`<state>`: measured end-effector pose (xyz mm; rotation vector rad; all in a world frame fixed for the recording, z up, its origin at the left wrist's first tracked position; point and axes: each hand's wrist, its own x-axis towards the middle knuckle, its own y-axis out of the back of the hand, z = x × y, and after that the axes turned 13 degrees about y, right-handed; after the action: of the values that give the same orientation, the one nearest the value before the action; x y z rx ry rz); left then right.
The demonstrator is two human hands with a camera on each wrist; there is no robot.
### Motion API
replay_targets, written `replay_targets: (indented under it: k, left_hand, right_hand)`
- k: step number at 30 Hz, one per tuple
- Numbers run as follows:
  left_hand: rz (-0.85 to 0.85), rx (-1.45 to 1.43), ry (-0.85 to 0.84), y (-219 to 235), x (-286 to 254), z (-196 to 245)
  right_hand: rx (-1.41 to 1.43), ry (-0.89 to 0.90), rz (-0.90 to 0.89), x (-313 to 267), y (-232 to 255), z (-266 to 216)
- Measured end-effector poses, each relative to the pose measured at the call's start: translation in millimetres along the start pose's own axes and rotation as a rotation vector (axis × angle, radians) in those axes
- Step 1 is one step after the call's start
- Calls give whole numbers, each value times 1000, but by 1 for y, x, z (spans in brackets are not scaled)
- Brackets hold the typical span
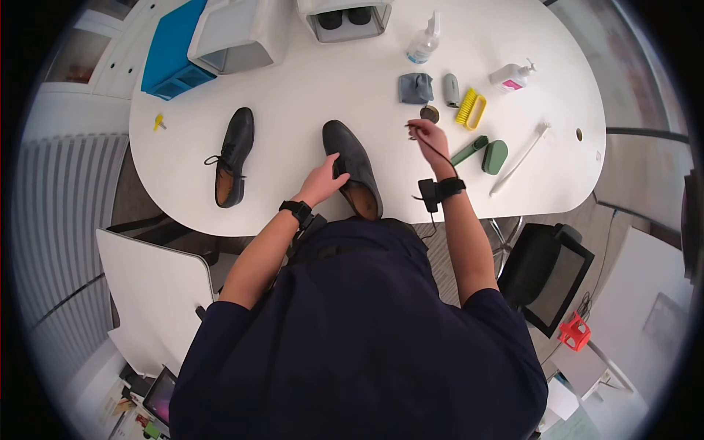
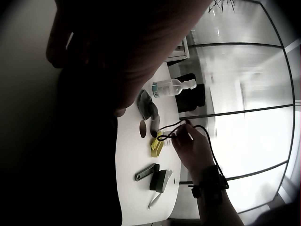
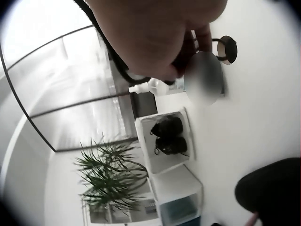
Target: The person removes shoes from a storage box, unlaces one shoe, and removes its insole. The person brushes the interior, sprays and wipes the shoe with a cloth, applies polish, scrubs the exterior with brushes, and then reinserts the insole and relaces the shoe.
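The worktop (image 1: 286, 95) spreads ahead of both hands. On it, the dark shoe (image 1: 350, 149) lies under the left hand (image 1: 320, 183), which grips its side near the opening; its heel sits close to the near edge, so a lapse in that grip or a hard tug could tip it over. The other shoe (image 1: 235, 158) stands to that hand's left, well apart.

The right hand (image 1: 430, 139), raised to the gripped shoe's right, pinches a lace (image 2: 163, 137). Just beside that hand lie a green brush (image 1: 465, 152) and, beyond the fingers, a small round tin (image 1: 430, 114); a careless sweep of the hand could knock either. The lace loops at the fingertips and trails back toward the wrist strap (image 1: 446, 188), where it could snag or tangle; a loose pinch could let it slip.
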<state>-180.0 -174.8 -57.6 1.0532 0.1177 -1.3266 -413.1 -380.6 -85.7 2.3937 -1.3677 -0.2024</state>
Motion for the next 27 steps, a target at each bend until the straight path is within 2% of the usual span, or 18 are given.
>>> replay_targets:
  k: [2, 7, 9, 10, 12, 13, 15, 17, 19, 20, 21, 23, 24, 25, 27]
  left_hand:
    - [-97, -72, 67, 3, -2, -2]
    - [-16, -50, -38, 4, -5, -3]
    - [22, -28, -67, 4, -5, -2]
    - [34, -14, -52, 5, -6, -2]
    - [47, -1, -39, 4, -3, -5]
    - [76, 11, -59, 3, -2, -8]
    - [105, 20, -81, 2, 1, -14]
    - [65, 3, -33, 6, -1, -13]
    - [56, 8, -31, 6, 0, -14]
    - [50, 16, -32, 7, 0, -15]
    - [49, 14, -31, 6, 1, -16]
    - [59, 16, -61, 5, 3, -17]
    - [58, 14, -60, 4, 4, -17]
    - [66, 22, -63, 4, 3, -17]
    - [70, 31, -68, 5, 1, -13]
  right_hand:
    - [-101, 22, -145, -3, -7, -12]
    - [-142, 50, -256, 7, -16, -7]
    - [-350, 249, -294, 12, -16, -4]
    - [-352, 248, -294, 12, -15, -8]
    - [-760, 396, -455, 14, -13, -14]
    - [-761, 395, -456, 16, -12, -10]
    - [-909, 356, -560, 26, -8, -3]
    - [-886, 343, -539, 37, -3, -5]
    - [-895, 240, -500, 50, -1, -5]
    - [-917, 315, -462, 54, 2, -4]
    - [-918, 315, -465, 57, 1, -4]
    - [-1147, 327, -494, 65, 1, -10]
    - [-1259, 321, -570, 67, 0, 4]
    - [-1260, 318, -572, 67, -2, -4]
    - [-1657, -56, -1007, 68, -7, -32]
